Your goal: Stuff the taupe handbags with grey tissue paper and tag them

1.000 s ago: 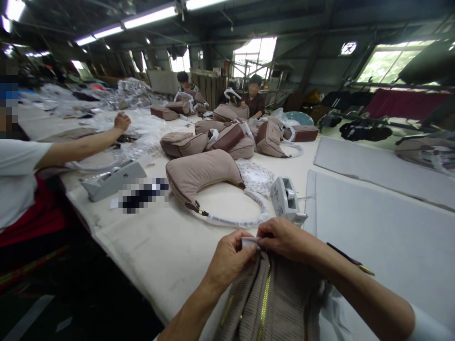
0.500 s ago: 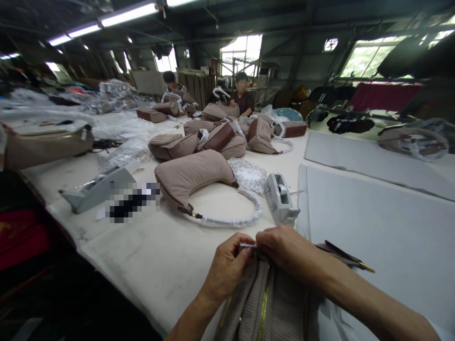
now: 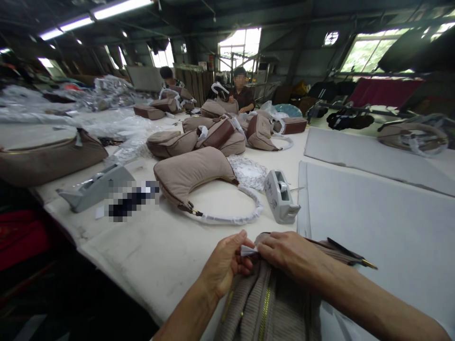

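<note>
A taupe ribbed handbag [image 3: 284,303] with a brass zipper [image 3: 266,303] is directly below my hands. From the zipper's far end a small white slip [image 3: 249,251] sticks out to the left. My right hand [image 3: 287,251] lies across that end, its fingers pinched on the slip's base; the fingertips are partly hidden. Beside the slip's free end, my left hand [image 3: 229,263] is loosely curled with its fingers apart. A dark strap end with a brass tip [image 3: 368,263] juts from the bag's right side.
Ahead lies a finished-looking taupe handbag [image 3: 195,173] with a wrapped handle. Grey tape dispensers stand right [image 3: 282,196] and left [image 3: 97,187]. Several more bags [image 3: 213,139] are heaped beyond, near two people. White sheets [image 3: 377,227] cover the right side; another bag [image 3: 53,156] sits left.
My left fingers have loosened from their pinch and spread, showing more of the white slip. My right hand stays at the zipper end, slightly lower. The bag at far left has shifted right.
</note>
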`<state>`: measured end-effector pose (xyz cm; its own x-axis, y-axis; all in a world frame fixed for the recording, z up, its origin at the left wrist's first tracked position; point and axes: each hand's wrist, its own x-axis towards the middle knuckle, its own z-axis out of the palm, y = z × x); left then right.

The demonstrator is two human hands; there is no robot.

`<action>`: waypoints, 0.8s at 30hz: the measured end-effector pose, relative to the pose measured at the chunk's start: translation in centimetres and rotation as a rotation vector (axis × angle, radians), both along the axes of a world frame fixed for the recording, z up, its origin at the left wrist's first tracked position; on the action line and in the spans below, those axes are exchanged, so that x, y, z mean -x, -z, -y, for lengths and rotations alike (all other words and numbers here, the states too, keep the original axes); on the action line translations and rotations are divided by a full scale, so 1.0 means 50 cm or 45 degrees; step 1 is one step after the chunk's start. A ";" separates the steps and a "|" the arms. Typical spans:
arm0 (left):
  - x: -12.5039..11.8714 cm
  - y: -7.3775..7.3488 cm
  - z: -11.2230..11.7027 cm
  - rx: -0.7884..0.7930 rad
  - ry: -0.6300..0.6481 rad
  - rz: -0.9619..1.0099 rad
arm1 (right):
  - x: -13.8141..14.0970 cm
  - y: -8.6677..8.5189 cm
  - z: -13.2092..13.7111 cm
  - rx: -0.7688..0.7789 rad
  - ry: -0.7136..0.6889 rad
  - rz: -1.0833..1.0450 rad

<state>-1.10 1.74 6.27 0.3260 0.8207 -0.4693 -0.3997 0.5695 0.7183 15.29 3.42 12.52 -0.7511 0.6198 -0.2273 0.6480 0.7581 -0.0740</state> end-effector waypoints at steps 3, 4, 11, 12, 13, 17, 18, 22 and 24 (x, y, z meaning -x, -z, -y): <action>0.004 -0.005 -0.015 0.005 0.078 -0.187 | 0.009 -0.006 0.002 -0.003 0.010 0.114; 0.006 -0.006 -0.020 0.001 0.130 -0.241 | 0.010 -0.006 0.003 -0.016 0.011 0.127; 0.016 -0.014 -0.041 -0.062 0.456 -0.434 | 0.019 0.015 0.017 -0.149 -0.062 0.139; 0.015 -0.016 -0.041 -0.083 0.470 -0.457 | 0.020 0.012 0.019 -0.151 -0.062 0.145; 0.013 -0.018 -0.039 -0.110 0.469 -0.475 | 0.018 0.005 0.021 -0.139 -0.059 0.135; 0.007 -0.019 -0.036 -0.175 0.399 -0.452 | -0.051 -0.060 -0.017 -0.032 0.264 -0.383; 0.006 -0.016 -0.036 -0.161 0.377 -0.414 | -0.084 -0.076 -0.040 0.000 0.460 -0.616; 0.001 0.003 -0.029 -0.058 0.270 -0.213 | -0.220 -0.070 -0.155 0.324 1.483 -1.144; -0.005 0.010 -0.022 -0.011 0.216 -0.132 | -0.260 -0.021 -0.200 0.434 1.688 -1.119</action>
<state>-0.83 2.84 5.77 0.4104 0.7623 -0.5006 -0.2221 0.6159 0.7558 28.30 13.41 13.58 0.2741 0.9155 -0.2946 0.4669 -0.3945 -0.7915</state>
